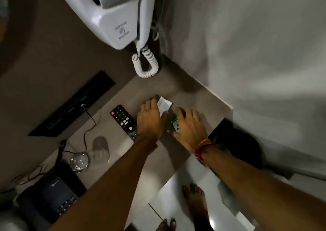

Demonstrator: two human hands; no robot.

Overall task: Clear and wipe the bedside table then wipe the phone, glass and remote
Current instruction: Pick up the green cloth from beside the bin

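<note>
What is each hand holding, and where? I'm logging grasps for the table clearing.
The left hand rests on a white paper at its near edge. The right hand covers a green-and-white card. Whether either is gripped cannot be told.

Both bare forearms reach forward, hands side by side and almost touching. The left hand lies palm down, fingers straight and together. The right hand lies palm down too, fingers spread; thread bands circle its wrist. Bare feet stand below.
</note>
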